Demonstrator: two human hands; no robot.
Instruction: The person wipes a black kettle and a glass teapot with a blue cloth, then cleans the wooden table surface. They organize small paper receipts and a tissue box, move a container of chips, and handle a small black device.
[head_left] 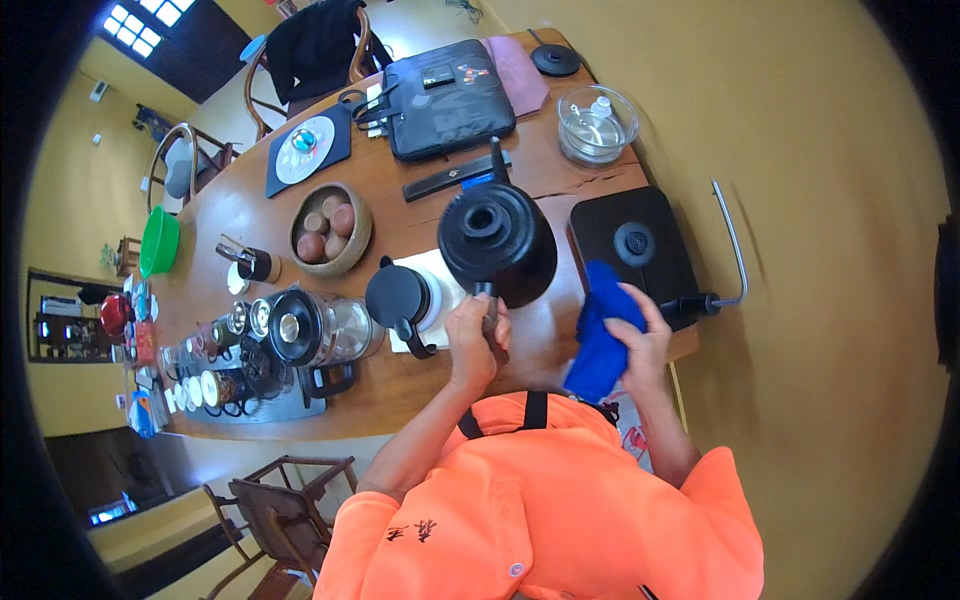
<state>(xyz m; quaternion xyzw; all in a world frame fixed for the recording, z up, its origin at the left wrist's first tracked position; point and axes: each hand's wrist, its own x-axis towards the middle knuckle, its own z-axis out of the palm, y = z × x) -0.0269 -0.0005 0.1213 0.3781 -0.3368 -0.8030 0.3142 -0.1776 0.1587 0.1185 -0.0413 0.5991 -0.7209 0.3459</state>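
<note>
My left hand point(473, 342) is closed round the handle of a black kettle point(515, 255) with a long spout pointing away from me. The kettle's lid, with its round knob, faces up. In my right hand point(647, 340) is a bunched blue cloth point(602, 335), held to the right of the kettle. Just left of the kettle stands a white jug with a black lid point(398, 297) on a pale mat point(452, 275). Behind the cloth sits a black square heating base point(655, 225) at the table's right end.
A glass bowl point(597, 125) with a small white bottle stands at the back right. Near the middle is a bowl of round brown cups point(331, 230). A glass pot point(325, 328) and several vessels line the left side. A dark laptop bag point(440, 97) lies farther back.
</note>
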